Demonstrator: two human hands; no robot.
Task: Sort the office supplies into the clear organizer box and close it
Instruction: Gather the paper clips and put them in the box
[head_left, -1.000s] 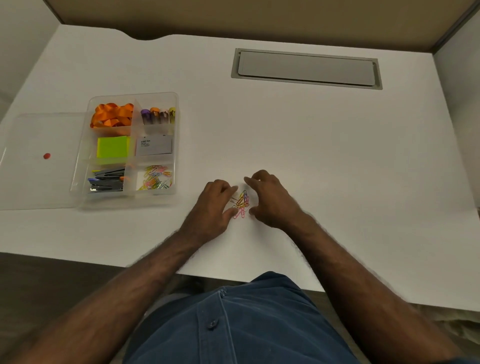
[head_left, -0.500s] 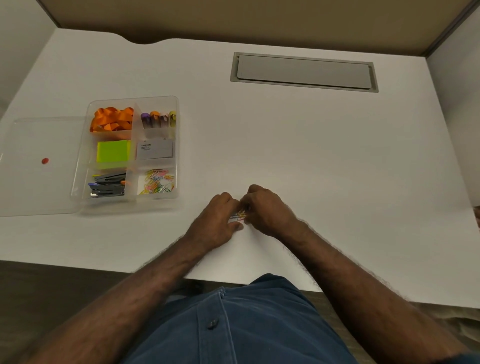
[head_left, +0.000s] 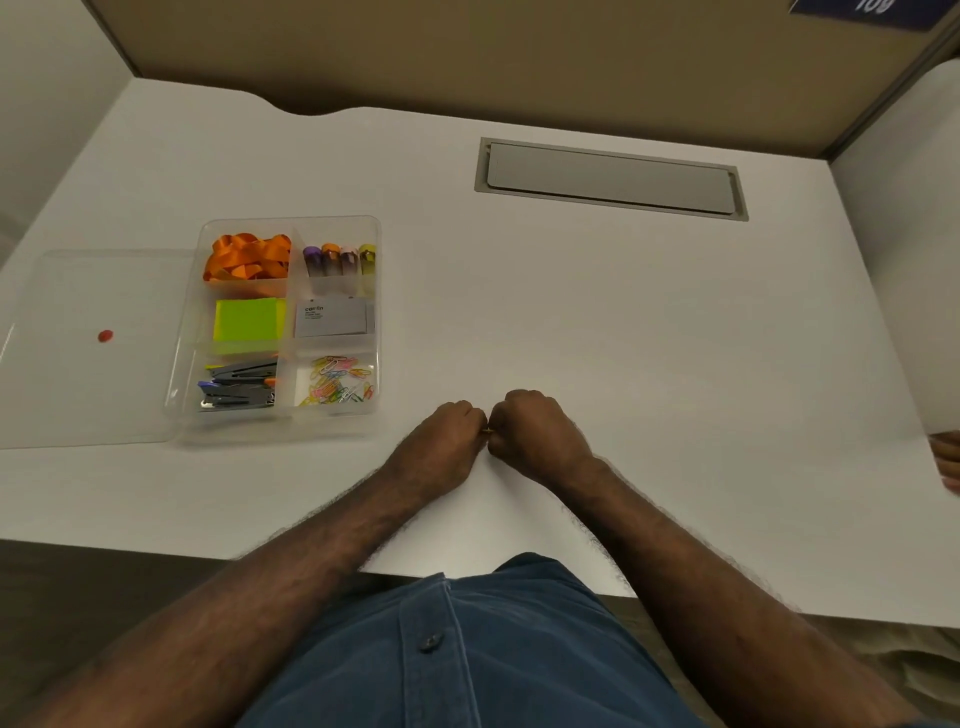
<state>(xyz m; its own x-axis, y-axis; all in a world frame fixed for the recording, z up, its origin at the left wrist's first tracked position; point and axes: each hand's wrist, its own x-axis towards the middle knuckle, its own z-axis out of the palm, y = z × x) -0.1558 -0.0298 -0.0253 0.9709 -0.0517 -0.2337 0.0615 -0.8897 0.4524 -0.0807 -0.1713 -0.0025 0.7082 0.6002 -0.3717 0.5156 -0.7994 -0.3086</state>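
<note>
Both hands bunched together at the near edge of the white desk.

The left hand and right hand touch knuckle to knuckle, fingers curled; only a sliver of a paper clip shows between them, so which hand grips it cannot be told. The clear organizer box sits well left, lid flat beside it, more paper clips in its near-right compartment.

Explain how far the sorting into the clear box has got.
Done: all six compartments of the organizer box hold supplies. In hand: the left hand and right hand are bunched round a few loose paper clips. Left: drop those in and close the lid.
</note>
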